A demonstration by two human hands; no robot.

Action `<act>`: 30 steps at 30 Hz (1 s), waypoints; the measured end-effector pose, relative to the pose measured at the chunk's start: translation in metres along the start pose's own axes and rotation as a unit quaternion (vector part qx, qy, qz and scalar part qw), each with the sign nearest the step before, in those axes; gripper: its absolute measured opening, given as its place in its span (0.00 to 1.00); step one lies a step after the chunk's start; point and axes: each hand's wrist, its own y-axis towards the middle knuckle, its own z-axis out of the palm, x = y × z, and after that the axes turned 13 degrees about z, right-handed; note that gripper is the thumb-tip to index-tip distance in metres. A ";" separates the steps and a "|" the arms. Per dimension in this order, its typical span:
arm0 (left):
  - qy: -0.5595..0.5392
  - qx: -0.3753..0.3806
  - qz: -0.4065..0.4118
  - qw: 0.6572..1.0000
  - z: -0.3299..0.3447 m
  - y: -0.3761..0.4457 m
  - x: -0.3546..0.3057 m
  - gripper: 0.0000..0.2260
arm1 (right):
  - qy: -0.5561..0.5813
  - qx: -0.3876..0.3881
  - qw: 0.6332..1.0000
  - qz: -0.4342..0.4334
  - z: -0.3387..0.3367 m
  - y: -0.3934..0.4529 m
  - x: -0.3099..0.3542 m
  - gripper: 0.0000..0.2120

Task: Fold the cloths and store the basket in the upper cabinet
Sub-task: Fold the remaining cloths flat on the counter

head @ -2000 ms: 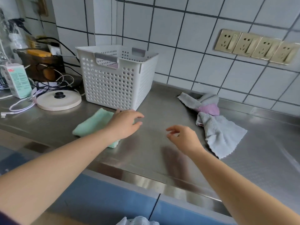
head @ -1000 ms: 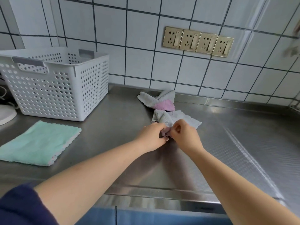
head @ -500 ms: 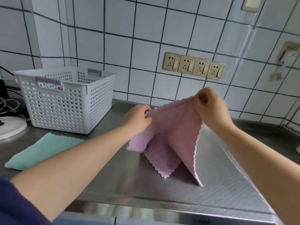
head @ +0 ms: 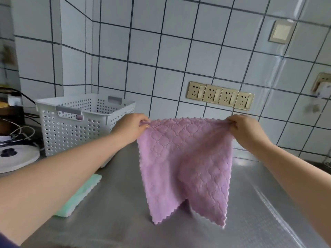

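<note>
A pink quilted cloth (head: pixel 186 169) hangs spread out above the steel counter, its lower corners near the surface. My left hand (head: pixel 131 127) pinches its top left corner and my right hand (head: pixel 245 130) pinches its top right corner. The white perforated basket (head: pixel 80 122) stands at the back left against the tiled wall, just left of my left hand. A folded mint-green cloth (head: pixel 80 194) lies flat on the counter in front of the basket, partly hidden under my left forearm.
The steel counter (head: pixel 250 212) stretches to the right. A white round lid (head: pixel 16 158), cables and an appliance crowd the far left. A row of wall sockets (head: pixel 220 95) sits on the tiled wall behind the cloth.
Both hands picked the pink cloth off the pile, lifted it and pulled its top corners apart, so it now hangs spread wide. The view has tilted up.
</note>
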 end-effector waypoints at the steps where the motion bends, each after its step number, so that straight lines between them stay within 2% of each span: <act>1: -0.005 -0.015 -0.005 1.000 -0.004 0.008 0.004 0.07 | -0.012 0.010 1.000 0.000 0.003 0.006 0.002 0.15; 3: -0.007 -0.062 -0.009 0.998 -0.013 0.021 0.006 0.07 | 0.008 0.008 1.000 0.022 0.003 0.017 0.008 0.15; 6: -0.035 -0.134 0.001 0.990 -0.030 0.034 -0.002 0.06 | 0.100 -0.035 0.992 0.063 -0.002 0.032 0.011 0.14; 10: -0.052 -0.139 0.060 0.987 -0.046 0.021 -0.013 0.04 | 0.164 -0.036 0.984 0.060 -0.003 0.021 0.000 0.11; 14: -0.077 -0.066 0.065 0.993 -0.037 -0.030 -0.009 0.04 | 0.226 0.011 0.972 0.061 0.011 -0.034 -0.018 0.07; 17: -0.100 0.007 0.049 0.994 -0.022 -0.084 -0.007 0.06 | 0.209 0.070 0.974 0.058 0.033 -0.092 -0.042 0.06; 19: -0.102 0.064 0.036 0.992 -0.012 -0.116 -0.004 0.07 | 0.189 0.110 0.974 0.059 0.046 -0.126 -0.059 0.09; 21: -0.100 0.118 0.010 0.988 -0.002 -0.146 0.000 0.01 | 0.164 0.145 0.973 0.066 0.054 -0.156 -0.072 0.12; 23: -0.092 0.160 -0.013 0.983 0.007 -0.169 0.003 0.05 | 0.142 0.172 0.972 0.076 0.058 -0.178 -0.080 0.16; 26: -0.108 0.204 -0.039 0.972 0.013 -0.190 0.004 0.06 | 0.133 0.202 0.967 0.086 0.058 -0.198 -0.084 0.21; 30: -0.137 0.234 -0.032 0.962 0.013 -0.192 -0.001 0.05 | 0.135 0.233 0.958 0.094 0.056 -0.203 -0.083 0.14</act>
